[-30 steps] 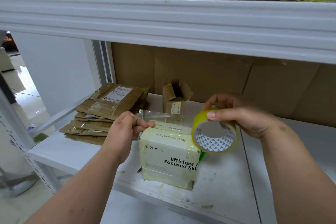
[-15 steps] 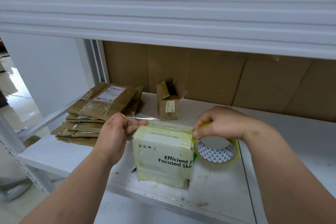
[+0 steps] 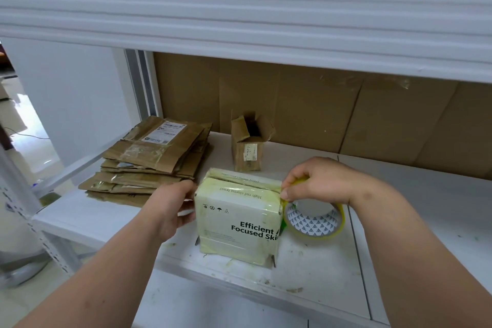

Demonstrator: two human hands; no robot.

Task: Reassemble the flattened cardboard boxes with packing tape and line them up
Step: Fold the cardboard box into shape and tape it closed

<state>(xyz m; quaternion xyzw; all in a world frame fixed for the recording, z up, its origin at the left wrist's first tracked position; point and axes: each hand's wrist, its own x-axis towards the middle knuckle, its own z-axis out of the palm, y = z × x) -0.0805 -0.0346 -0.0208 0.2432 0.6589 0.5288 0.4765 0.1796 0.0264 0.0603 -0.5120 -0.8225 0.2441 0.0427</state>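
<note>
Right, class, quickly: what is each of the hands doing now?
Left hand: open, fingers pressing the side of the box.
Right hand: pinching the tape roll.

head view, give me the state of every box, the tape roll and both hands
pale box: upright, top flaps closed
tape roll: on edge beside the box
small brown box: upright, top open
flattened boxes: stacked flat
left hand: against box's side
right hand: grips tape roll

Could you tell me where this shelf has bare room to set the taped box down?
Bare shelf lies right of the tape roll, and behind it beside the small open box. The left end is crowded with flattened cardboard.
</note>
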